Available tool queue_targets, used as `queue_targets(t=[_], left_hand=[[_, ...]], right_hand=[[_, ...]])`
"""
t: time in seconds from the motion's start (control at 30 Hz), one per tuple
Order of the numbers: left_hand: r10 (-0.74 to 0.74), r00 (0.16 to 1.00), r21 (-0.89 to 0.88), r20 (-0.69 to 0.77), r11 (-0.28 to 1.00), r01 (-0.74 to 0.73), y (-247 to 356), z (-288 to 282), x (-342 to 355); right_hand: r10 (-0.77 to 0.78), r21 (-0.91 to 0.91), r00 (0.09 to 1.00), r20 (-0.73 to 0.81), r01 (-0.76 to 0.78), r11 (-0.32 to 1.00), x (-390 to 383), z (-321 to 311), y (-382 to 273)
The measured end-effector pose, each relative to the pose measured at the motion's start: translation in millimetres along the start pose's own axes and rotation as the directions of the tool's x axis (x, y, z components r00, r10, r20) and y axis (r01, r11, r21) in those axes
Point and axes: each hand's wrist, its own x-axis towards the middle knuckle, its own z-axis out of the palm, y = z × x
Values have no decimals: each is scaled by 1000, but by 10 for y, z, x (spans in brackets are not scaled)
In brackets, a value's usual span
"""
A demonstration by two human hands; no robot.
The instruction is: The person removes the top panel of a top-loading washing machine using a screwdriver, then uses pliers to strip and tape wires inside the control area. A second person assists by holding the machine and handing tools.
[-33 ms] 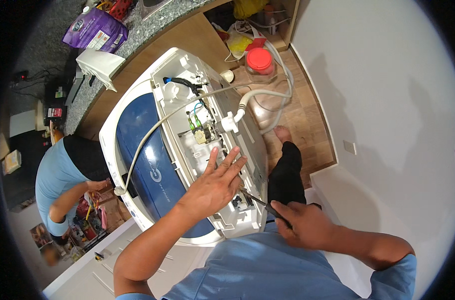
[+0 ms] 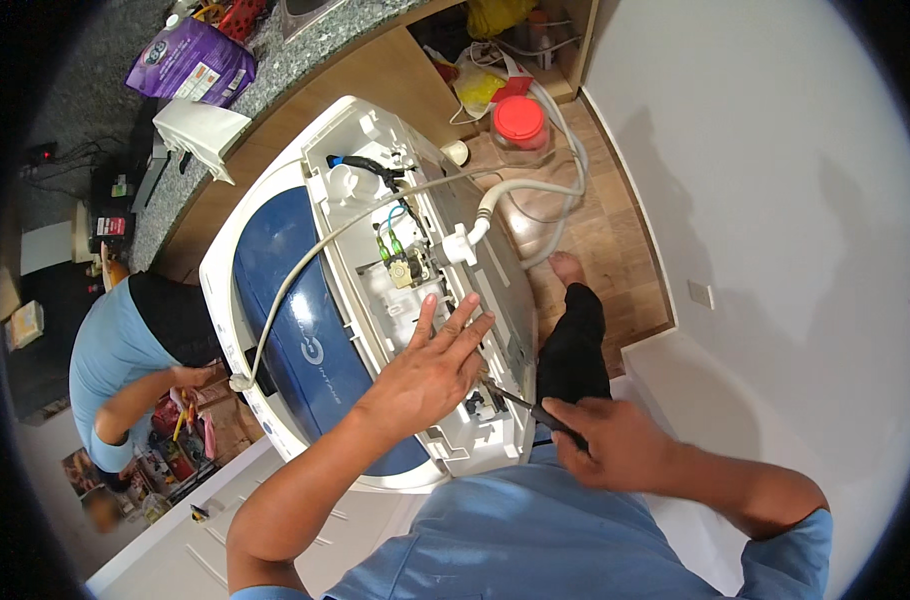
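Observation:
In front of me stands a white top-loading washing machine (image 2: pixel 218 280) with a dark blue lid (image 2: pixel 290 290). Its rear top section is uncovered, showing wiring and a pale valve (image 2: pixel 402 271) with green terminals. My left hand (image 2: pixel 420 380) lies over this opened section, fingers spread, holding nothing. Wrapped in my right hand (image 2: pixel 615 445) is the black handle of a screwdriver (image 2: pixel 515 399). Its shaft points left into the near corner of the section, close to my left palm; the tip is hidden. Small black parts (image 2: pixel 483 404) sit beside the shaft.
A grey cord (image 2: pixel 285 285) crosses the lid. From a white elbow fitting (image 2: pixel 460 246) a hose (image 2: pixel 535 186) runs towards a red-lidded jar (image 2: pixel 520 120) on the floor. Another person (image 2: pixel 125 350) bends over at the left. A wall (image 2: pixel 755 230) stands at the right.
My right hand has shifted very slightly with the screwdriver. The left hand stays in place. The other person at the left has moved a little.

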Motion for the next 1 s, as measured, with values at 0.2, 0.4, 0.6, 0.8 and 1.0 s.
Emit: queue_targets(t=[0.2,0.4,0.6,0.8,1.0], left_hand=[[-33,998,-149,53,988,40,-50,-152,85],[-5,999,-56,-42,998,3,-82,-45,82],[-28,995,-98,-92,995,19,-76,-4,92],[-23,998,-216,-63,976,9,-123,-87,71],[-66,994,-335,-85,942,34,-135,-236,-21]], right_hand=[[-53,-93,947,318,86,992,829,-622,64],[-307,-212,915,263,365,907,997,-612,-270],[-151,-395,988,36,153,906,245,131,-223],[114,-150,993,-30,-117,982,-23,43,-245],[52,58,998,43,-55,997,-71,-634,-187]])
